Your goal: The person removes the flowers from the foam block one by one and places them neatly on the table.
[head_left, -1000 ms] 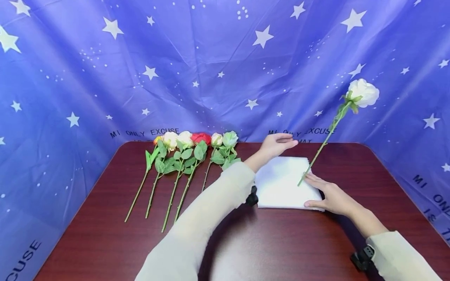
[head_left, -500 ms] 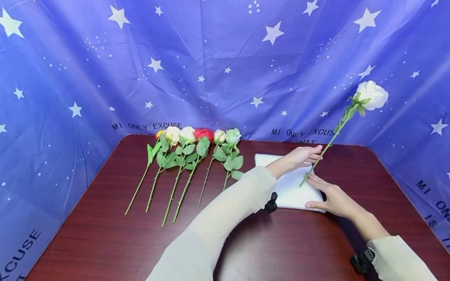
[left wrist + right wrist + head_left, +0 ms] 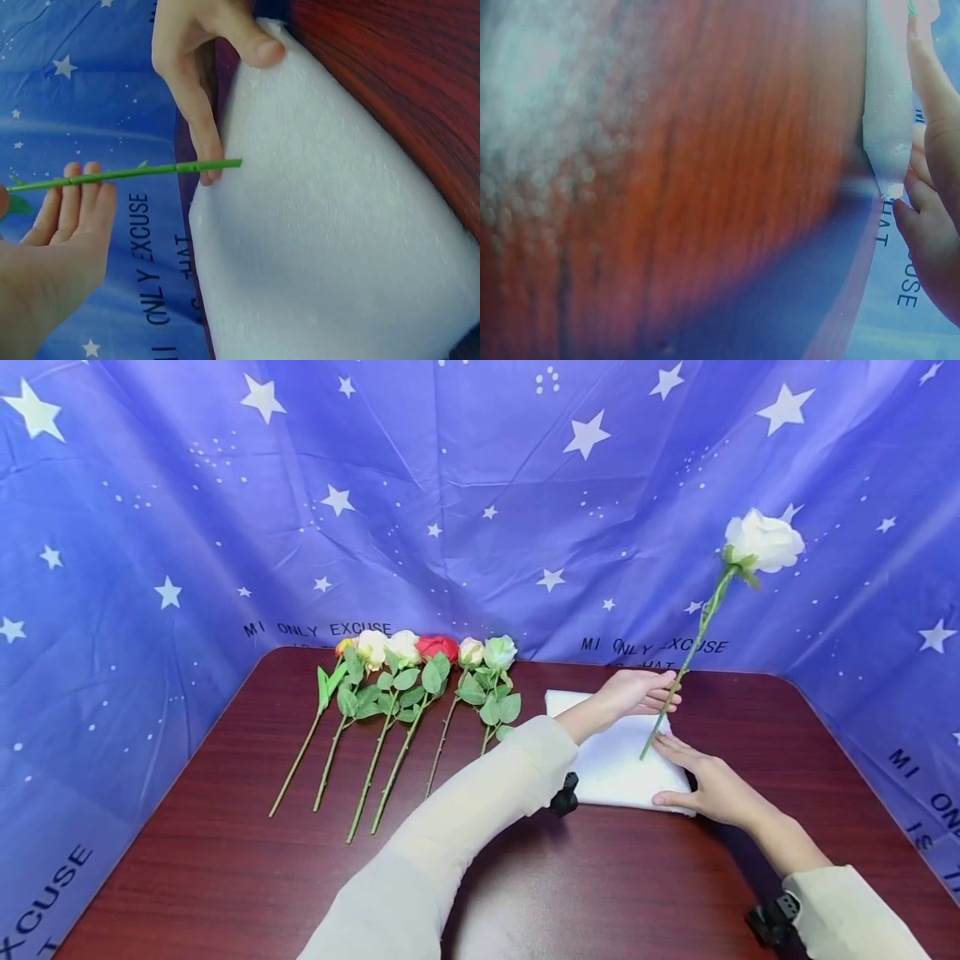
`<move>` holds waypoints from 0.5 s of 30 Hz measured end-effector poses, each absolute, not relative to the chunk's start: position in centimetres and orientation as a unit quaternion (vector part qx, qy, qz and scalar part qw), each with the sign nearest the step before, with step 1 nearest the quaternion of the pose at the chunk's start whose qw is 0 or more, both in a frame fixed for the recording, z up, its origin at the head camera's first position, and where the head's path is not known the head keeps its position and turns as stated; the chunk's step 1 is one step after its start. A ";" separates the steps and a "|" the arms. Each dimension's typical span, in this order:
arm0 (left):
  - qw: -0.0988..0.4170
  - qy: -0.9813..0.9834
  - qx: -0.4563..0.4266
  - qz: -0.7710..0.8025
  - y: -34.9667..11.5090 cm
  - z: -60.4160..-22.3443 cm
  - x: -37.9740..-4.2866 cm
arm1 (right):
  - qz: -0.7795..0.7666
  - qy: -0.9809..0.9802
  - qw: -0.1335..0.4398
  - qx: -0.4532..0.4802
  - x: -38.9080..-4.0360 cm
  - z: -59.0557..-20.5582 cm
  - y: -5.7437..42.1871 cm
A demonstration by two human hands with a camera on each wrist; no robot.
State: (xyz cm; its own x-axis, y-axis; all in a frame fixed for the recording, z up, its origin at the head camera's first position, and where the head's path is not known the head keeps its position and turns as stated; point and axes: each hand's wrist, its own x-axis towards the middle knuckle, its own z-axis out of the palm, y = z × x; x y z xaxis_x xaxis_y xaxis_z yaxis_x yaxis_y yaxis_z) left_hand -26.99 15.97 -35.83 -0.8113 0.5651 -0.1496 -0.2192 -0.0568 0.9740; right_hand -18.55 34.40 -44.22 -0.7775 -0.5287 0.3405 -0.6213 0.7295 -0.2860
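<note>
A white rose (image 3: 763, 542) with a long green stem leans right, standing in a white foam block (image 3: 600, 768). Its stem meets the foam's top near the right side. My left hand (image 3: 633, 695) reaches across and lightly pinches the stem a little above the foam; in the left wrist view the stem (image 3: 135, 173) crosses in front of its fingers, and most of the thumb is out of frame. At the block's right side, my right hand (image 3: 716, 785) rests with fairly straight fingers along the edge and thumb on top. The right wrist view shows the foam's side (image 3: 889, 97) beside that hand.
To the left on the dark red table (image 3: 210, 860) lies a row of several flowers, among them a red rose (image 3: 437, 647), a pale green rose (image 3: 499, 652) and an orange-yellow bloom (image 3: 344, 647). A blue star-printed cloth (image 3: 465, 460) hangs behind the table.
My left hand has come in from the left to the stem and then drawn slightly back left. The rose has swung left and stands more upright. My right hand stays at the foam.
</note>
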 end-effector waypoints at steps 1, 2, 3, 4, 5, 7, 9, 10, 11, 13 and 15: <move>0.270 0.625 0.138 0.719 15.8 -35.9 -27.1 | 0.194 -0.923 0.118 0.312 -18.5 -44.2 34.4; 0.264 0.619 0.140 0.727 15.5 -35.9 -27.1 | 0.193 -0.923 0.118 0.311 -18.5 -44.2 34.4; 0.257 0.616 0.143 0.731 15.3 -35.9 -27.2 | 0.192 -0.923 0.118 0.311 -18.5 -44.2 34.3; 0.249 0.614 0.147 0.734 15.1 -35.9 -27.2 | 0.191 -0.924 0.116 0.311 -18.5 -44.1 34.3; 0.240 0.613 0.150 0.737 14.8 -36.0 -27.2 | 0.190 -0.924 0.115 0.310 -18.6 -44.1 34.3; 0.223 0.611 0.159 0.742 14.4 -36.0 -27.2 | 0.188 -0.926 0.110 0.308 -18.6 -44.1 34.3; 0.203 0.623 0.171 0.736 14.0 -36.0 -27.0 | 0.186 -0.927 0.108 0.306 -18.6 -44.1 34.3; 0.195 0.628 0.177 0.732 13.9 -36.0 -26.9 | 0.187 -0.928 0.108 0.304 -18.6 -44.1 34.3; 0.186 0.633 0.185 0.728 13.7 -35.9 -26.8 | 0.187 -0.928 0.107 0.303 -18.6 -44.1 34.3; 0.171 0.647 0.197 0.717 13.4 -35.9 -26.6 | 0.188 -0.928 0.108 0.303 -18.6 -44.2 34.3; 0.159 0.657 0.205 0.708 13.2 -35.8 -26.5 | 0.188 -0.928 0.109 0.303 -18.5 -44.2 34.2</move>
